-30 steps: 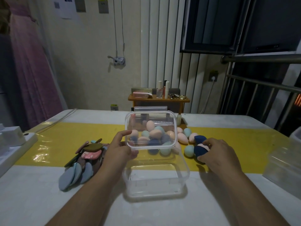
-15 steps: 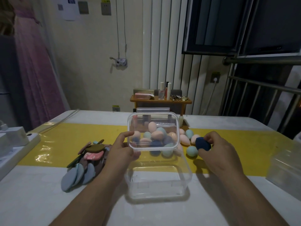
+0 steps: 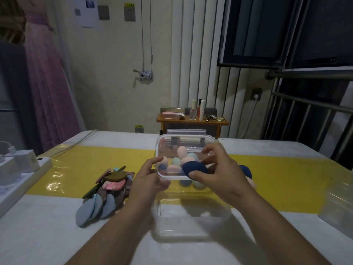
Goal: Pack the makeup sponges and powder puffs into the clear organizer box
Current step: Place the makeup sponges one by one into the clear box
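Note:
A clear organizer box [image 3: 191,224] lies on the table in front of me. My left hand [image 3: 147,180] grips the left edge of a clear rectangular part [image 3: 168,142] that stands upright above the box. Several pink, peach and teal egg-shaped sponges [image 3: 180,153] show through it. My right hand [image 3: 223,175] pinches a dark blue sponge [image 3: 194,169] right in front of that clear part. Another dark blue sponge [image 3: 246,170] and a pink one [image 3: 252,183] lie behind my right hand. A pile of flat powder puffs [image 3: 107,192] sits left of the box.
A yellow runner [image 3: 76,169] crosses the white table. A white power strip with chargers [image 3: 19,169] is at the left edge. Another clear container [image 3: 340,203] stands at the right edge. A small wooden shelf with cosmetics [image 3: 191,120] is behind the table.
My right hand lifted a dark blue sponge from the loose sponges on the right and carried it left, up to the clear part. My left hand kept its grip.

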A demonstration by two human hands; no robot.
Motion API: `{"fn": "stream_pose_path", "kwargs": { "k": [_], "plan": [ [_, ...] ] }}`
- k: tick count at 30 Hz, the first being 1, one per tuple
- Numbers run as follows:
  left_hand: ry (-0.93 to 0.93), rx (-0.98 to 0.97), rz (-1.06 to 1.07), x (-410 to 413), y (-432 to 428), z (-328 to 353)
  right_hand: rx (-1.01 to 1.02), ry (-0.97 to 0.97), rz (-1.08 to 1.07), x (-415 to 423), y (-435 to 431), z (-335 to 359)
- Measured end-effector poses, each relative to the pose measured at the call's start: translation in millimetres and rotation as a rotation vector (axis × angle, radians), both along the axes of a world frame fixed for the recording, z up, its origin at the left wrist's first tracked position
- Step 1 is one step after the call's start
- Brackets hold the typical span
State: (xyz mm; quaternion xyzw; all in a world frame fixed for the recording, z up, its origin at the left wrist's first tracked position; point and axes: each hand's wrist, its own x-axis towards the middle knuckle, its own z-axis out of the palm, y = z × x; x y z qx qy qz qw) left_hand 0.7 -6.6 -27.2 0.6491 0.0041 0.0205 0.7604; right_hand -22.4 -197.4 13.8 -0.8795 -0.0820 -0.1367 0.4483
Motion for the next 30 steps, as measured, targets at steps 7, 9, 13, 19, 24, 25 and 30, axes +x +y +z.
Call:
{"fn": "stream_pose_path", "kwargs": {
  "k": [7, 9, 13, 19, 24, 25, 30],
  "plan": [
    [-0.021, -0.018, 0.028, 0, -2, 1, -0.199, -0.036, 0.198, 2, 27, -15],
    [-0.014, -0.011, 0.032, 0, -1, 0, -0.225, -0.024, 0.209, 2, 27, -15],
    [0.004, -0.026, 0.04, 1, -1, 0, -0.223, 0.007, 0.211, 3, 26, -17],
    [-0.013, -0.029, 0.034, -3, -2, 3, -0.367, 0.042, 0.229, 3, 33, -19],
    [-0.049, -0.008, 0.042, -8, -3, 8, -0.431, 0.044, 0.272, 4, 39, -18],
    [-0.041, -0.004, 0.043, -9, -4, 8, -0.423, 0.062, 0.262, 5, 40, -19],
    [-0.013, 0.019, 0.051, -8, -2, 8, -0.444, 0.104, 0.209, 9, 41, -24]
  ]
}}
